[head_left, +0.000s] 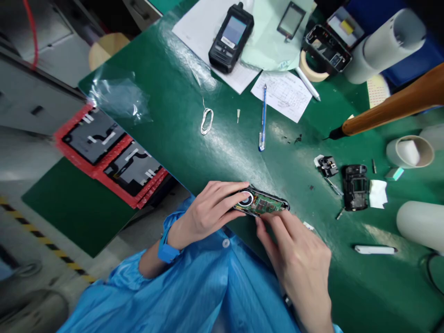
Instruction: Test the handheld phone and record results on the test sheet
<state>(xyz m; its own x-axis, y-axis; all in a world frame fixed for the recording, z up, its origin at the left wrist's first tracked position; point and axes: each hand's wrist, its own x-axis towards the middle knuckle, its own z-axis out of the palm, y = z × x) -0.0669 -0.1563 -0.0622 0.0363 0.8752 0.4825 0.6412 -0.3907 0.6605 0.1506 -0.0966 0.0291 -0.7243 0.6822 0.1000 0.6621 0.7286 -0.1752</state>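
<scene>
An opened handheld device with a green circuit board, dark rim and round white-ringed speaker lies at the table's near edge. My left hand holds its left end, with one fingertip on the speaker and others along the rim. Bent fingers of my right hand close on the near long edge and right end; thumb and index finger meet at that edge. Whether a small part sits between those fingertips is hidden. Farther right lie an empty black housing and a small black module.
A wooden-handled tool juts in from the right. Beyond the device lie a blue pen, a coiled white cable and a dispensing needle. An assembled handheld terminal rests on papers. Red-wrapped trays stand left of the table edge.
</scene>
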